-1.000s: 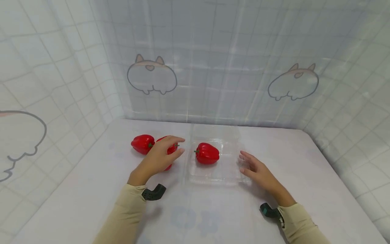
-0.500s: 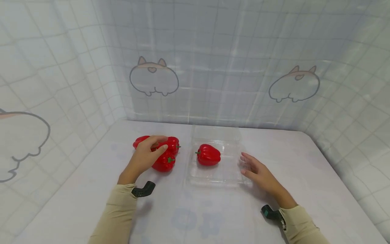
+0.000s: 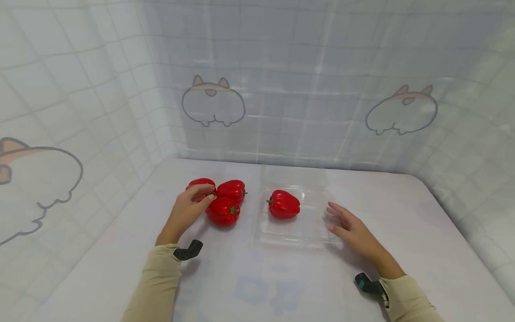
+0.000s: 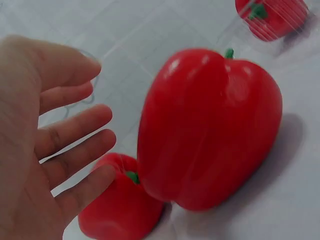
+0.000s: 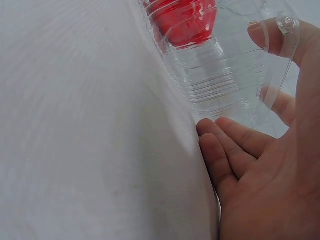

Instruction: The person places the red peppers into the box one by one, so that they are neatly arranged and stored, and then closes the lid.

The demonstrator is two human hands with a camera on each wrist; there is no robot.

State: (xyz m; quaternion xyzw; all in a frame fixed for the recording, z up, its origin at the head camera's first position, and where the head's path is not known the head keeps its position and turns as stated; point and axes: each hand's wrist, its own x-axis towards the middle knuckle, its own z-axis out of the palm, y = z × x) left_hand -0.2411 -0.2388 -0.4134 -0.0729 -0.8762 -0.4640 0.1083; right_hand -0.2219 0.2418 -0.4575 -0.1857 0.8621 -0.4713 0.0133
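Observation:
One red bell pepper [image 3: 283, 205] lies on its side in a clear plastic clamshell box [image 3: 314, 223]. Three more peppers sit left of the box: a near one [image 3: 222, 212], one behind it [image 3: 232, 189], and a far-left one [image 3: 201, 182] partly hidden by my left hand [image 3: 186, 212]. That hand hovers at their left with loosely bent fingers. In the left wrist view its fingers stand apart from the large pepper [image 4: 210, 130]; whether they touch the lower pepper [image 4: 120, 205] cannot be told. My right hand [image 3: 356, 235] rests against the box's right side, fingers relaxed.
The box's lid [image 3: 293, 175] lies folded back behind it on the white table [image 3: 249, 268]. Grid-patterned curtains [image 3: 306, 89] enclose the table at the back and both sides. Dark wrist cameras [image 3: 188, 250] sit below both hands.
My left hand has moved left, away from the box and off the nearer peppers, which now show more fully. The right hand stays by the box. The head view has shifted slightly.

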